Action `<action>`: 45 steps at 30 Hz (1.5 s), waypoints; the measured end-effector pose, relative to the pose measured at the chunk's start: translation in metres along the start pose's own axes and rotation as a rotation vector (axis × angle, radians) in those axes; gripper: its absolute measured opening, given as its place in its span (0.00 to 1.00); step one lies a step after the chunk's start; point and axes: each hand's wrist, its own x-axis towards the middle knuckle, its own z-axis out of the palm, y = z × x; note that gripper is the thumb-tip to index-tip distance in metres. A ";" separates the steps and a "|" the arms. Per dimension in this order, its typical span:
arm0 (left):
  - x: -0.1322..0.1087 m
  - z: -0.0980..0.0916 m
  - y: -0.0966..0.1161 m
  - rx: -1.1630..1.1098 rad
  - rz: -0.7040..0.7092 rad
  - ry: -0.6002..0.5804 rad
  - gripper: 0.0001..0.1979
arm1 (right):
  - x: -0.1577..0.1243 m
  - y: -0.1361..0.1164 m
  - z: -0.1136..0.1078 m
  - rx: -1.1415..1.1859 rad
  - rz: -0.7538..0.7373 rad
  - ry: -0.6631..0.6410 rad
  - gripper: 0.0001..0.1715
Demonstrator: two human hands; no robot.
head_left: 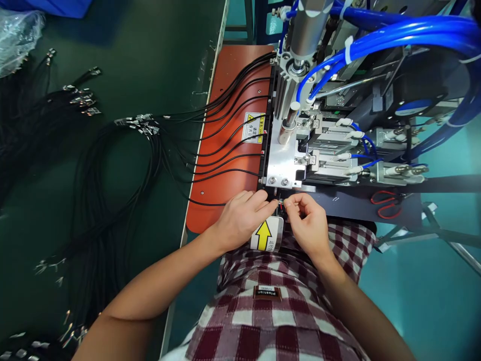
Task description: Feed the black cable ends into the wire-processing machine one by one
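Observation:
My left hand is closed at the front end of the machine's cable track, its fingertips pinching a black cable that runs under the hand from the left. Opposite it, my right hand pinches the small metal connector at that cable's end. Both sets of fingertips nearly meet, so the connector is partly hidden. Several other black cables lead into the dark slotted rail along the machine's left side. A label with a yellow arrow sits just below my hands.
An orange-brown plate lies left of the machine. Coiled black cables with metal ends rest on the green table. Pneumatic cylinders with blue hoses rise ahead. Red-handled scissors lie at right.

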 end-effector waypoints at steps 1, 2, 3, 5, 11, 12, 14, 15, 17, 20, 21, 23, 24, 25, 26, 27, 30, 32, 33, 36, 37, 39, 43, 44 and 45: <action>0.000 0.000 0.000 -0.007 -0.002 -0.007 0.15 | 0.001 0.000 0.000 0.048 0.039 -0.038 0.11; 0.000 0.000 0.000 -0.018 -0.005 -0.015 0.15 | 0.002 0.000 -0.001 0.118 0.097 -0.094 0.11; -0.001 0.000 0.000 -0.031 -0.009 -0.021 0.15 | 0.004 0.000 -0.002 0.190 0.154 -0.148 0.12; -0.001 0.001 -0.001 -0.059 -0.018 -0.033 0.15 | 0.007 0.000 -0.004 0.290 0.219 -0.218 0.14; -0.003 0.003 -0.003 -0.128 -0.009 -0.065 0.15 | 0.005 0.008 -0.005 0.293 0.154 -0.148 0.15; -0.003 0.003 -0.003 -0.136 -0.011 -0.065 0.15 | 0.003 0.009 -0.004 0.286 0.144 -0.136 0.14; -0.004 0.003 -0.003 -0.151 -0.018 -0.061 0.15 | 0.000 0.012 -0.002 0.289 0.131 -0.122 0.13; -0.004 0.003 -0.004 -0.158 -0.021 -0.062 0.15 | -0.003 0.013 -0.001 0.291 0.128 -0.121 0.13; -0.004 0.004 -0.004 -0.173 -0.023 -0.065 0.15 | -0.009 0.013 0.003 0.273 0.130 -0.121 0.14; -0.004 0.004 -0.004 -0.187 -0.026 -0.055 0.15 | -0.019 0.010 0.006 0.154 0.105 -0.074 0.12; -0.004 0.005 -0.004 -0.186 -0.028 -0.050 0.14 | -0.022 0.008 0.007 0.078 0.056 -0.037 0.11; -0.004 0.005 -0.003 -0.177 -0.032 -0.043 0.14 | -0.025 0.002 0.006 -0.147 -0.113 0.045 0.08; -0.004 0.005 -0.003 -0.174 -0.032 -0.041 0.14 | -0.025 -0.001 0.005 -0.282 -0.213 0.076 0.07; -0.004 0.005 -0.003 -0.173 -0.033 -0.040 0.15 | -0.025 -0.004 0.003 -0.409 -0.305 0.096 0.07; -0.004 0.005 -0.003 -0.175 -0.036 -0.039 0.15 | -0.024 -0.006 0.002 -0.507 -0.377 0.106 0.07; -0.004 0.005 -0.003 -0.179 -0.038 -0.039 0.15 | -0.023 -0.007 0.001 -0.564 -0.419 0.108 0.07; -0.004 0.005 -0.003 -0.192 -0.050 -0.051 0.15 | -0.015 -0.005 0.001 -0.440 -0.360 0.098 0.06; -0.004 0.005 -0.003 -0.200 -0.059 -0.063 0.15 | -0.008 0.001 0.001 -0.174 -0.180 0.043 0.06; -0.004 0.005 -0.003 -0.206 -0.062 -0.066 0.15 | -0.005 0.004 0.001 -0.025 -0.070 -0.006 0.06; -0.002 0.004 -0.003 -0.226 -0.057 -0.073 0.15 | 0.000 0.009 -0.001 0.239 0.128 -0.129 0.09; -0.002 0.003 -0.003 -0.230 -0.053 -0.077 0.16 | 0.001 0.009 -0.003 0.259 0.136 -0.138 0.10; -0.001 0.001 -0.003 -0.223 -0.047 -0.087 0.16 | 0.000 0.006 -0.003 0.223 0.096 -0.110 0.12; 0.001 0.000 -0.003 -0.192 -0.054 -0.085 0.16 | -0.004 0.002 0.005 0.033 -0.051 0.004 0.11; 0.001 0.000 -0.002 -0.194 -0.056 -0.079 0.16 | -0.005 0.002 0.008 -0.011 -0.076 0.034 0.11; 0.001 0.000 -0.002 -0.199 -0.058 -0.074 0.16 | -0.005 0.002 0.011 -0.040 -0.095 0.062 0.10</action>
